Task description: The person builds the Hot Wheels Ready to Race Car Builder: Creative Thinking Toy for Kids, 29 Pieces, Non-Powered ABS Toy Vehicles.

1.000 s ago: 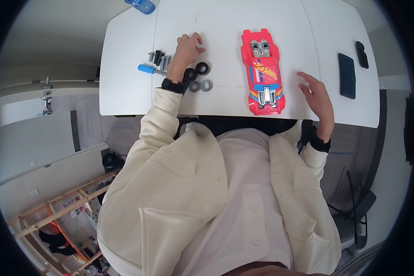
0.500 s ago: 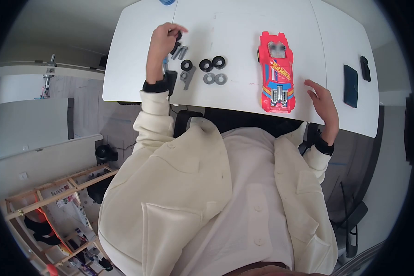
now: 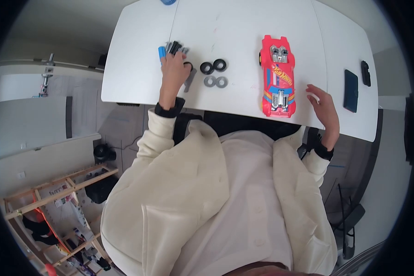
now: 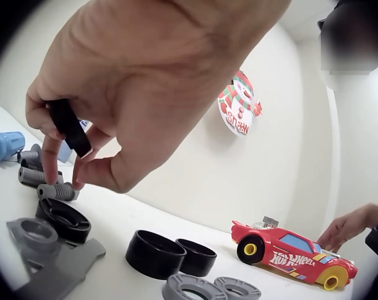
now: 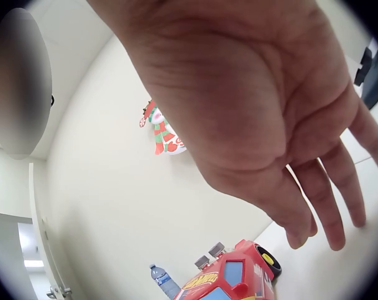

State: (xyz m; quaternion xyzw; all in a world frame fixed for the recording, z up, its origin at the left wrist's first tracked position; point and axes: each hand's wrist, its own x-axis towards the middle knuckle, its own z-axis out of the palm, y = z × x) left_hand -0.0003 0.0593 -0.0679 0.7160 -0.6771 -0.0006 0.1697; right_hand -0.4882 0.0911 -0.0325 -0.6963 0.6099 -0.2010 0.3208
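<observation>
My left hand (image 3: 174,73) reaches down over the small parts at the table's left. Its curled fingers hold a black toy tyre (image 4: 69,128), seen edge-on in the left wrist view. The thumb and a fingertip of that hand are right at a grey threaded bolt (image 4: 58,191). Another black tyre (image 4: 63,220) lies just below it, beside a grey nut (image 4: 34,234) and a grey wrench (image 4: 70,269). My right hand (image 3: 324,106), fingers relaxed and holding nothing, hovers beside the red toy car (image 3: 278,78), which stands on its wheels.
A blue-handled screwdriver (image 3: 162,52) and more bolts (image 4: 31,177) lie beyond the left hand. Two black tyres (image 3: 207,68) and two grey rings (image 3: 209,81) lie between hand and car. A dark phone-like case (image 3: 350,91) and black object (image 3: 365,73) lie far right.
The left hand swung left and away from me, showing a black tyre in its fingers, then came back nearer over the bolts. The right hand stays beside the car. The head view shifted.
</observation>
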